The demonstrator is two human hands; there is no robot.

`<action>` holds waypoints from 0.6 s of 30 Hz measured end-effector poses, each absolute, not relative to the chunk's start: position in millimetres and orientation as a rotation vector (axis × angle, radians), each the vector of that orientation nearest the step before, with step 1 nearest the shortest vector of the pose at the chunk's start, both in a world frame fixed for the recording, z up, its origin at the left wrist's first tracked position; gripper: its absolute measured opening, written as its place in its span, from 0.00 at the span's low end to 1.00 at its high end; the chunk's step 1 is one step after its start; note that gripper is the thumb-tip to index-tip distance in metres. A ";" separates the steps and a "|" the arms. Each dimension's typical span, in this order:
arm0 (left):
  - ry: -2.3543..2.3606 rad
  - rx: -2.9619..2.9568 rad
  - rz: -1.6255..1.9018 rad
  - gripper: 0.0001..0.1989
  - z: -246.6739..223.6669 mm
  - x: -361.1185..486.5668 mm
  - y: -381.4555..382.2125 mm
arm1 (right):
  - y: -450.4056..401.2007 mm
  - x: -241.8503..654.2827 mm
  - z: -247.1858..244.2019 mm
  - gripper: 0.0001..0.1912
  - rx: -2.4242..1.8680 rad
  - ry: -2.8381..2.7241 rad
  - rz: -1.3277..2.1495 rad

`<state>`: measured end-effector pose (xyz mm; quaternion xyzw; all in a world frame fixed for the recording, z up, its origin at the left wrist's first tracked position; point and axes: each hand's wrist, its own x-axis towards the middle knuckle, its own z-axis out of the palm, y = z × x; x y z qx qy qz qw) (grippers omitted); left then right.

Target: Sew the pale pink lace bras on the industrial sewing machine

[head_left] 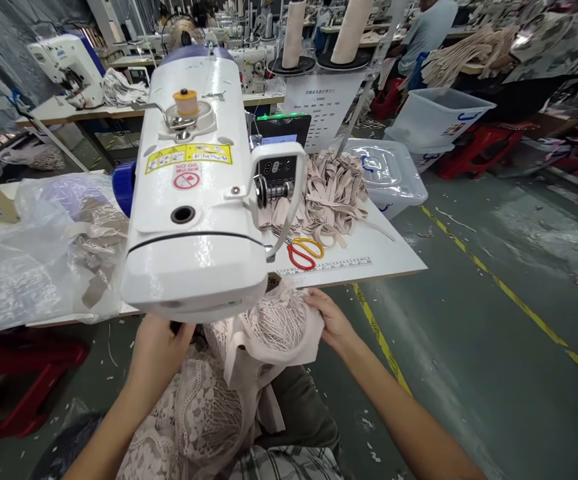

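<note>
A beige lace bra (pixel 281 323) hangs at the front edge of the sewing table, partly under the head of a white sewing machine (pixel 196 200). My right hand (pixel 333 321) pinches the bra's right edge between thumb and fingers. Just below the machine head, my left hand (pixel 159 353) is closed with its fingers curled; the machine partly hides the fingertips, and what they hold cannot be made out. More lace bras (pixel 209 407) lie across my lap. The needle area is hidden behind the machine head.
Red-and-yellow-handled scissors (pixel 303 255) and a printed ruler (pixel 339 267) are on the white tabletop (pixel 389 257). Behind them is a heap of beige straps (pixel 336 190). Plastic bags (pixel 43 253) cover the left side. A lidded plastic bin (pixel 389 170) and a red stool (pixel 23 380) stand nearby.
</note>
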<state>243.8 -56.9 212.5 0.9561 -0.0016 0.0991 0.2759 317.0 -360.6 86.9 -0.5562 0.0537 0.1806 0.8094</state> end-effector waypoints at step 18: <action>0.200 2.282 -0.179 0.15 210.1 233.6 -87.7 | -293.4 293.9 171.7 0.22 -1.924 -0.583 0.485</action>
